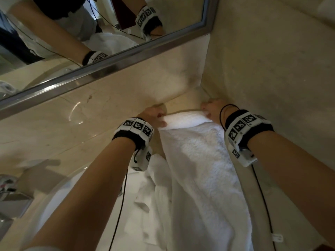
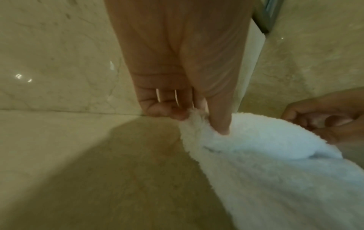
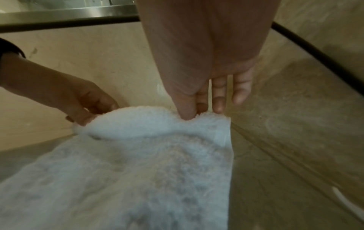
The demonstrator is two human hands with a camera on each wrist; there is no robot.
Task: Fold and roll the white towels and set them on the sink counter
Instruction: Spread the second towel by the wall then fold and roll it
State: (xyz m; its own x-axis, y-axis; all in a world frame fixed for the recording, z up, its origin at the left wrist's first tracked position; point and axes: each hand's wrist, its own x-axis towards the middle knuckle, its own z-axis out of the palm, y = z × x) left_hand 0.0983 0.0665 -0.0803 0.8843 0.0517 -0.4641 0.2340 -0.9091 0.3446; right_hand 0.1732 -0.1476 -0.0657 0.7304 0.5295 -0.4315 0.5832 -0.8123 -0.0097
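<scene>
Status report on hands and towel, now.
Left hand and right hand each pinch a far corner of the white towel. Far edge just turned over, roll barely begun. Loose towels bunched left; not blocking.

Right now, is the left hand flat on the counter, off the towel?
No, the left hand pinches the far edge of the white towel between thumb and fingers.
</scene>
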